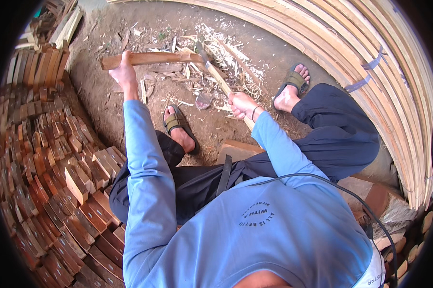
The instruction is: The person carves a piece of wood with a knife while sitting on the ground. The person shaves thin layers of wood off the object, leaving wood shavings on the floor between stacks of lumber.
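Note:
My left hand is closed round the left part of a long piece of wood, holding it out roughly level above the ground. My right hand grips the wooden handle of an adze. Its narrow metal head is at the right end of the wood piece; whether the edge touches the wood I cannot tell. Pale wood chips and shavings lie on the ground beneath and beyond the tool.
Stacked short wood blocks fill the left side. Long curved-looking planks are piled along the right. My sandalled feet rest apart on the dirt floor. A black cable crosses my shirt.

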The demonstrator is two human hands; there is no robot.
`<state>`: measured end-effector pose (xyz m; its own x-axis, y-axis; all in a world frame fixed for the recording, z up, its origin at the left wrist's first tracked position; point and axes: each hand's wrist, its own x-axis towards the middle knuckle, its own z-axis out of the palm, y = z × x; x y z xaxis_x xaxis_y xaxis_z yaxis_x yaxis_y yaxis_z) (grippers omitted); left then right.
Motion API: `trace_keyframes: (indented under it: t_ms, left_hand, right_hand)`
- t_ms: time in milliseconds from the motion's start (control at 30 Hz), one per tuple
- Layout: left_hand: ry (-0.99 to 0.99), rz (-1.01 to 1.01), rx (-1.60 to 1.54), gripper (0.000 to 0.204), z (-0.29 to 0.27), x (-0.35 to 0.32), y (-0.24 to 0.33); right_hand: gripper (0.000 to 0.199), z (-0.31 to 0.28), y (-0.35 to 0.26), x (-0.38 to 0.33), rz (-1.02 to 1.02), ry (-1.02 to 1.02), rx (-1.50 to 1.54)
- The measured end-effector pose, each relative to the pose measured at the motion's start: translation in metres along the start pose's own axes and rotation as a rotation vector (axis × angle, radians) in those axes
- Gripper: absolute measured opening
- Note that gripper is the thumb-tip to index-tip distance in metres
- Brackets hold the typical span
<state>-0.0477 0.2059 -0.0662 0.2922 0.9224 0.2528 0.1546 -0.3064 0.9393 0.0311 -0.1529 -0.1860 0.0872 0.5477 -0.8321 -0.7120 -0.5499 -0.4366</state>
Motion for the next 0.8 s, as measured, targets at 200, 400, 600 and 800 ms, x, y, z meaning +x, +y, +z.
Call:
trace_keyframes:
  t_ms: [200,400,600,800]
  left_hand:
    - [0.042,0.046,0.1,0.023,0.0,-0.002,0.006]
    - [0.057,0.024,0.053,0.024,0.0,0.005,-0.007]
    - [0.023,-0.032,0.049,0.025,-0.008,0.001,-0.004]
    - [0.052,0.025,0.081,0.024,0.0,0.004,-0.005]
  right_hand:
    - [0.039,0.001,-0.028,-0.019,-0.24,-0.032,0.069]
    - [0.041,-0.005,0.038,0.044,-0.59,0.634,-1.074]
    - [0.037,-0.002,0.004,0.004,0.019,-0.028,0.038]
    - [0.042,-0.008,-0.002,0.012,-0.18,0.157,-0.253]
